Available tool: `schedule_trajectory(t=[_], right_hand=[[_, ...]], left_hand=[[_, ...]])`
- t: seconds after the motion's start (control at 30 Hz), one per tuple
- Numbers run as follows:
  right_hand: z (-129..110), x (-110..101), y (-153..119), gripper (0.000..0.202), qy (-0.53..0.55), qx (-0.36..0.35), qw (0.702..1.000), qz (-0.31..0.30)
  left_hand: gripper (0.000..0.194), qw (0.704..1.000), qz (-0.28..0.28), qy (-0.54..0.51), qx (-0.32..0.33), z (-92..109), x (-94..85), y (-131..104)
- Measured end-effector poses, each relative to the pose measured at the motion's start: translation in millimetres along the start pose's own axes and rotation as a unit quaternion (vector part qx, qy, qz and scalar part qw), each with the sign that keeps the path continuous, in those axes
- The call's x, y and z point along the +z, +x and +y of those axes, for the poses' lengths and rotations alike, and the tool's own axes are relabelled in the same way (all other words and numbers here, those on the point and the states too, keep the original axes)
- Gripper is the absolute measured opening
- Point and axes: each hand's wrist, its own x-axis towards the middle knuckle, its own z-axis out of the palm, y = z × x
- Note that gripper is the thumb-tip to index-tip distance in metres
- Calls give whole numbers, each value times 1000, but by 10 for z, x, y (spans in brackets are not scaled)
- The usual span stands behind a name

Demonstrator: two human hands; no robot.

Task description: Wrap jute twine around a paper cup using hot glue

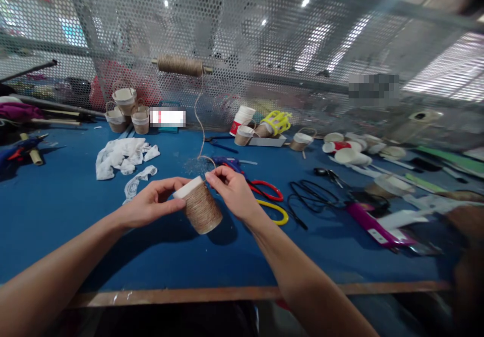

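Note:
A paper cup [203,210] wound with brown twine is tilted in the air over the blue table, its bare white band towards the upper left. My left hand [157,201] grips it by that band, thumb on the near side. With thumb and forefinger my right hand [231,188] pinches the twine [199,110] beside the cup's rim. This strand runs up to a twine spool [180,66] on a rod at the mesh panel. Just behind my right hand lie a blue glue gun [229,163] and scissors [269,188] with red and yellow handles.
White lace [123,156] lies left of my hands. Several twine-covered cups with handles [124,100] are stacked at the back left. A black cord [312,198] and a purple device [378,226] lie to the right. Loose cups [351,156] and strips spread behind them. A wooden edge [181,295] borders the table's front.

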Motion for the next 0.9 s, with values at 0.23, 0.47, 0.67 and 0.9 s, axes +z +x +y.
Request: schedule_trajectory(t=[0.23, 0.47, 0.67, 0.9], right_hand=[[54, 75, 7, 20, 109, 53, 992, -24], [30, 146, -37, 22, 241, 81, 965, -61], [1, 117, -64, 21, 271, 63, 958, -64], [-18, 49, -53, 20, 270, 34, 959, -79]], left_hand=[[12, 999, -1, -48, -10, 6, -6, -25], [11, 992, 11, -124, 14, -44, -42, -34], [10, 986, -6, -164, 24, -16, -26, -38], [14, 987, -5, -160, 21, 22, -1, -18]])
